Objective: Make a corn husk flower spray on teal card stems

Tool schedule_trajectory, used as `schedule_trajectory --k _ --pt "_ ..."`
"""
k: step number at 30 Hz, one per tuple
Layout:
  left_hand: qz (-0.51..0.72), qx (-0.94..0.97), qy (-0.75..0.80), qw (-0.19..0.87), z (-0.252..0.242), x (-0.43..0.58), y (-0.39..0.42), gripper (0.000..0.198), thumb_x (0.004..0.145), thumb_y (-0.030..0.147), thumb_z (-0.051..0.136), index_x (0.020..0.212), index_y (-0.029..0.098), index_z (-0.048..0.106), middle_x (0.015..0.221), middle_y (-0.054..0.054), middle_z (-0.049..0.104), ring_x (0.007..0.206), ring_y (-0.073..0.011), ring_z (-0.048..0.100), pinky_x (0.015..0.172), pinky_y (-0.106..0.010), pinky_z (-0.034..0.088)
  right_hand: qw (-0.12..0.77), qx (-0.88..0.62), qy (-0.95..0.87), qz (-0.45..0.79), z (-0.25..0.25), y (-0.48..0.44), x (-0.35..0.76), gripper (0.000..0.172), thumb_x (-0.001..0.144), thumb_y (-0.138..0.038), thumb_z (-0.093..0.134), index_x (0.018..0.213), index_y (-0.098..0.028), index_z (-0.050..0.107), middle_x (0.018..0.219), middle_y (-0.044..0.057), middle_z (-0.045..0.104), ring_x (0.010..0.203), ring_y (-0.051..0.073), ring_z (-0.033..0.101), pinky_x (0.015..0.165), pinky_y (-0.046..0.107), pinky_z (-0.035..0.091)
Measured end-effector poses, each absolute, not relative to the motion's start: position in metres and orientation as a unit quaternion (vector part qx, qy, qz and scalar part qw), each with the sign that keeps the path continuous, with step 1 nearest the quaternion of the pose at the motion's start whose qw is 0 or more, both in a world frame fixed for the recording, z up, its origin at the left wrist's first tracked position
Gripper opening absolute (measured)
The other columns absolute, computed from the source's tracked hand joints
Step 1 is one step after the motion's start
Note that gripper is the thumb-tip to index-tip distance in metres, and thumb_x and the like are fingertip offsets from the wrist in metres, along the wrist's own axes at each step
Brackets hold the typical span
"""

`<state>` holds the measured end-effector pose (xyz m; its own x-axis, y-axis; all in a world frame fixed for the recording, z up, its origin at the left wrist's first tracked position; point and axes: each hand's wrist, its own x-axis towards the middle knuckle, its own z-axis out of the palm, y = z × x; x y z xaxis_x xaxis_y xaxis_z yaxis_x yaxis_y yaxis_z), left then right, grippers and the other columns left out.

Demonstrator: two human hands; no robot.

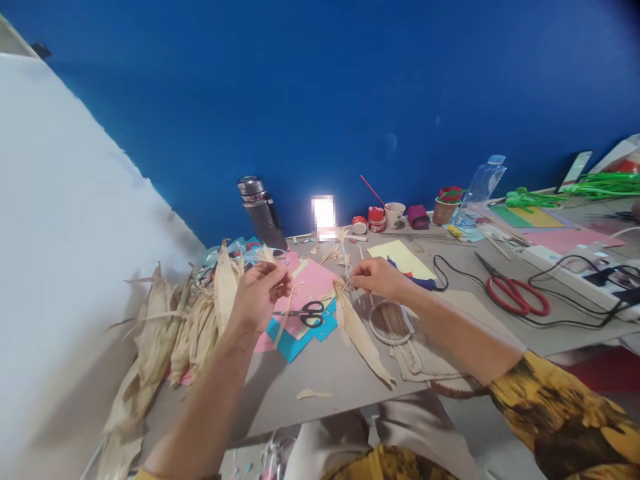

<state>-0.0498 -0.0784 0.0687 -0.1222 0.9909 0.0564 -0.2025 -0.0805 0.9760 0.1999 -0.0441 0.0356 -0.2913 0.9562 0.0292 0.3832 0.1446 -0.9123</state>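
On my left, a heap of husks (200, 327) leans at nine o'clock from the left hand (286, 283), with a flask (265, 223) behind that hand, toward twelve. The left hand's grip is narrow, thumb and fingertips drawn together; I can't tell from here whether a fine strand sits between them. Beneath and past it lie pink paper (317, 277), blue paper (290, 348) and black scissors (311, 319), the scissors' handles toward three. Next comes the single husk (363, 337) on the surface (250, 410), at four o'clock from the left grip and about six from the right hand (353, 275), which is clearly the nearer. I read its long axis as eleven to five, the bound-looking upper end at the right fingertips, the tapered tip down close to the near edge. The right grip is narrow too; what it pinches, I can't make out. At two o'clock from the husk a ring (393, 342) sits just beside it, crowding that flank; its other flank faces grey surface running down to the edge at six, with a scrap (313, 394) on it. Farther out at three, I see red scissors (520, 303), then a power strip (555, 267).
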Motion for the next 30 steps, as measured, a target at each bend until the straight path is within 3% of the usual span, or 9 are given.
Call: schedule_trajectory --k 5,9,15,21,26,30 --pt "0.567 0.455 0.475 0.496 0.045 -0.041 -0.059 0.027 0.063 0.032 0.077 0.066 0.015 0.056 0.060 0.001 0.059 0.052 -0.0092 0.052 0.053 -0.023 0.043 0.242 -0.506 -0.747 0.357 0.046 -0.023 0.175 0.011 0.068 -0.022 0.063 0.060 -0.015 0.066 0.052 0.000 0.062 0.048 0.012 0.057 0.048 0.021 0.039" --pt "0.549 0.490 0.542 0.405 0.020 -0.046 -0.052 0.024 0.065 0.034 0.074 0.069 0.015 0.059 0.062 -0.001 0.063 0.051 -0.0102 0.053 0.051 -0.022 0.042 0.167 -0.546 -0.761 0.308 0.045 -0.001 0.143 0.014 0.068 -0.019 0.062 0.057 -0.015 0.069 0.052 0.003 0.064 0.055 0.015 0.062 0.052 0.021 0.040" --pt "0.517 0.526 0.590 0.329 0.003 -0.057 -0.042 0.022 0.065 0.036 0.069 0.070 0.015 0.065 0.056 -0.001 0.063 0.046 -0.0129 0.053 0.050 -0.025 0.042 0.133 -0.584 -0.750 0.280 0.044 0.016 0.113 0.008 0.065 -0.017 0.066 0.063 -0.013 0.073 0.058 0.008 0.068 0.064 0.020 0.065 0.055 0.023 0.043" --pt "0.514 0.527 0.587 0.337 0.000 -0.056 -0.039 0.020 0.065 0.035 0.070 0.068 0.015 0.066 0.053 -0.001 0.062 0.045 -0.0131 0.052 0.050 -0.025 0.041 0.123 -0.595 -0.751 0.260 0.036 0.020 0.116 0.010 0.064 -0.023 0.071 0.060 -0.014 0.072 0.058 0.007 0.068 0.063 0.018 0.064 0.055 0.022 0.042" --pt "0.525 0.520 0.572 0.355 0.000 -0.052 -0.043 0.020 0.066 0.035 0.069 0.069 0.015 0.066 0.052 0.000 0.061 0.044 -0.0116 0.050 0.047 -0.023 0.038 0.176 -0.582 -0.764 0.217 0.049 0.021 0.127 0.015 0.075 -0.024 0.063 0.074 -0.014 0.074 0.075 0.007 0.072 0.073 0.017 0.064 0.059 0.021 0.041" --pt "0.517 0.531 0.524 0.420 0.005 -0.046 -0.050 0.020 0.067 0.034 0.069 0.068 0.015 0.065 0.054 0.001 0.060 0.044 -0.0097 0.049 0.047 -0.022 0.038 0.214 -0.512 -0.781 0.286 0.061 0.001 0.141 0.016 0.075 -0.024 0.060 0.072 -0.015 0.073 0.068 0.002 0.071 0.061 0.012 0.061 0.054 0.019 0.039"
